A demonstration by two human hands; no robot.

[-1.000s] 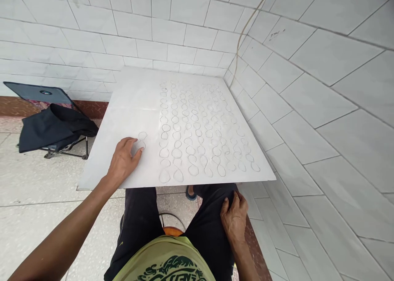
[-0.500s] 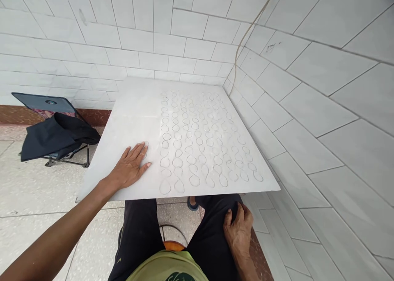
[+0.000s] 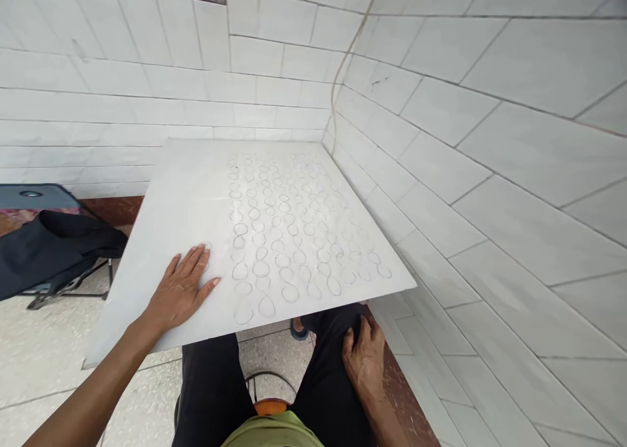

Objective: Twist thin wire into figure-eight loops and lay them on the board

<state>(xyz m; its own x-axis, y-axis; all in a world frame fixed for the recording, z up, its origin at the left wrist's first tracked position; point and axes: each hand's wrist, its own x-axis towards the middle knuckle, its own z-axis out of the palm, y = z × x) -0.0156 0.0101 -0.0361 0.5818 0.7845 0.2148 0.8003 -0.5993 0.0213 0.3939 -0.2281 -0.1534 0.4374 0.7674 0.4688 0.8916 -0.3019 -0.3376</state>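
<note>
A white board or tabletop (image 3: 181,192) reaches over my knees, its right part covered by rows of pencil-like figure-eight loops (image 3: 289,277). My left hand (image 3: 179,290) lies flat on the left part, fingers spread, holding nothing. One faint loop shows beside its fingertips, partly hidden by them. My right hand (image 3: 365,355) rests on the knee of my dark trousers (image 3: 326,381), below the board's front edge. Its fingers are bent down over the knee, and nothing shows in them.
At the left stands a folding chair (image 3: 42,195) with dark cloth (image 3: 53,244) draped over it. White tiled walls (image 3: 490,140) meet behind the board, where a thin cable (image 3: 343,61) runs down the corner. An orange stool seat (image 3: 272,406) shows between my legs.
The view has turned, so the board, chair and wall corner sit further left in the picture. Both hands keep their places, the left on the board, the right on the knee.
</note>
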